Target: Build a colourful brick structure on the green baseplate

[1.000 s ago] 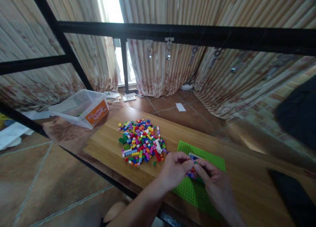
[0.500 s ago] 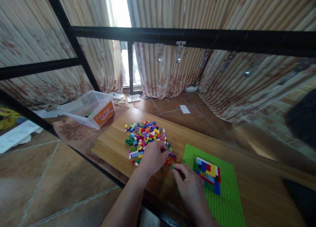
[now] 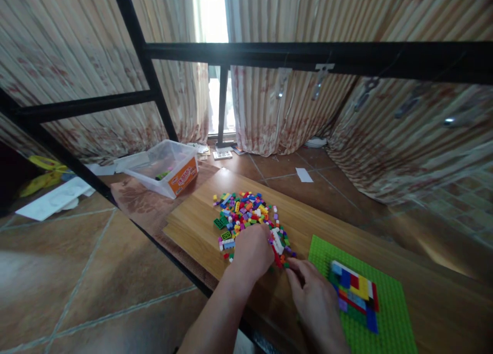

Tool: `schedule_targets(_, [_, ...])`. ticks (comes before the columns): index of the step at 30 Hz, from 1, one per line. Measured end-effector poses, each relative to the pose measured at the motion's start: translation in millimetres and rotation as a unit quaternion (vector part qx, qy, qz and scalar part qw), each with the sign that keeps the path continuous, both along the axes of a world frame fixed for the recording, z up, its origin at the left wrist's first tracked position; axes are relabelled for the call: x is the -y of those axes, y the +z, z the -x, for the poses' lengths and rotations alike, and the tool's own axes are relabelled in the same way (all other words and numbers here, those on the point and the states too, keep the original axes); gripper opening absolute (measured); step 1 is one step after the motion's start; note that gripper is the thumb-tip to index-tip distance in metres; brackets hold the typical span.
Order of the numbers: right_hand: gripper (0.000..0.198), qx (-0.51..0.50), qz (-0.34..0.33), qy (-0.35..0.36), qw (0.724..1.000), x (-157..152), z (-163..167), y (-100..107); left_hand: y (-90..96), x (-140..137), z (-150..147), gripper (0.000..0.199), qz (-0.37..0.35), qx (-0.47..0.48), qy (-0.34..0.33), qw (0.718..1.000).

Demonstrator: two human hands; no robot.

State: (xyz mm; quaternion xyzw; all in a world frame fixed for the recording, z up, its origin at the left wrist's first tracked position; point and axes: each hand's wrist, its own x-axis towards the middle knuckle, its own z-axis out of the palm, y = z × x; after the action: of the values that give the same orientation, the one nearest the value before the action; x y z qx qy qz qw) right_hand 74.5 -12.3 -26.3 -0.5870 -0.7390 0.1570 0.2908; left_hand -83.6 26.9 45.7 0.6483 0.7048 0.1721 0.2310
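My left hand [image 3: 254, 251] reaches down into a pile of small coloured toy bricks [image 3: 246, 210], its fingers curled away from view, so what they touch is hidden. Beside the near right side of the pile, my right hand [image 3: 314, 290] pinches a small green brick [image 3: 286, 265] between thumb and forefinger. To the right of that hand lies a green studded baseplate [image 3: 389, 297]. On it stands a flat block of joined bricks [image 3: 356, 287] in blue, red, yellow, white and green.
The pile and baseplate rest on a wooden board [image 3: 200, 215]. A clear plastic bin [image 3: 165, 169] with an orange label stands at the far left. A black metal frame [image 3: 269, 54] runs across in front of striped curtains [image 3: 262, 113]. White paper [image 3: 304, 175] lies on the tiled floor.
The view has swung left, so everything sits further right. My left hand has turned over, its fingers now hidden in the pile. My right hand keeps the green brick.
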Motion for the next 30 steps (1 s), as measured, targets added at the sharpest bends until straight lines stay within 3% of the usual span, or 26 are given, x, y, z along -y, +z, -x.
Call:
schedule_targets(7, [0.026,-0.02,0.015,-0.014,1.0,-0.5,-1.5,-0.9,-5.5,-5.2,16.3,0.018,-0.029,0.01,0.046,0.998])
schedule_targets(11, [0.024,-0.037,0.016,-0.029,0.999,3.6,0.6,5.2,0.4,-10.6,44.0,0.02,-0.018,-0.012,0.128,0.992])
schedule_targets(15, [0.023,-0.066,-0.002,-0.026,0.997,11.8,3.7,14.4,-2.2,-15.7,78.7,0.036,-0.009,-0.058,0.189,0.98])
schedule_targets(18, [0.023,-0.067,-0.001,-0.016,0.998,18.5,4.6,19.3,-12.6,-20.0,96.4,0.049,0.006,-0.088,0.166,0.982])
schedule_targets(22, [0.022,-0.06,-0.005,-0.003,0.998,24.5,1.6,21.7,-18.1,-23.3,102.1,0.042,0.064,-0.104,0.126,0.984])
schedule_targets(30, [0.018,-0.069,-0.022,-0.014,0.997,24.3,-6.1,22.6,-15.9,-28.5,107.2,0.037,0.064,-0.153,0.132,0.977])
